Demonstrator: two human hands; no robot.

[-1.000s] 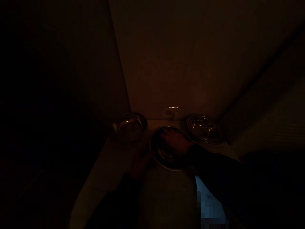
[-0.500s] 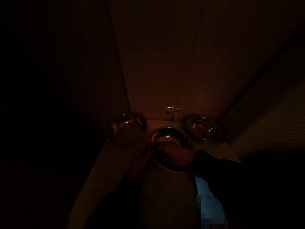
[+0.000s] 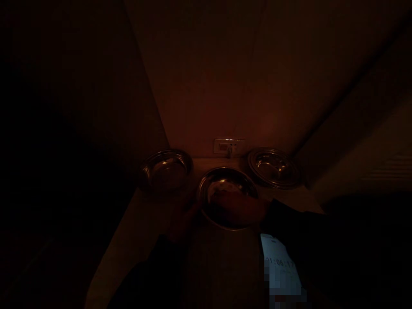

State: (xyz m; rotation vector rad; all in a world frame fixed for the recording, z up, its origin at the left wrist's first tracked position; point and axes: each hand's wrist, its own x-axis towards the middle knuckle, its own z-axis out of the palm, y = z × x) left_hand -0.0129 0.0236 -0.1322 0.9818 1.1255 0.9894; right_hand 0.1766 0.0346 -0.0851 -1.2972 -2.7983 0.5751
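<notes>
The scene is very dark. A steel plate (image 3: 225,180) lies in the middle of a pale counter. My right hand (image 3: 236,206) reaches from the right and rests inside the plate, over its near half; its fingers look laid flat, but the gloom hides whether anything is under them. My left hand (image 3: 182,223) is at the plate's left rim, touching or gripping it; its fingers are too dim to read.
Two more steel plates stand at the back, one on the left (image 3: 165,169) and one on the right (image 3: 273,167). A wall socket (image 3: 228,146) sits between them. A lit phone screen (image 3: 280,266) lies on the counter (image 3: 144,240) near my right arm. Walls close in on both sides.
My right hand slid from the far part of the middle plate back to its near half. The view shifted slightly; my left hand stayed at the rim.
</notes>
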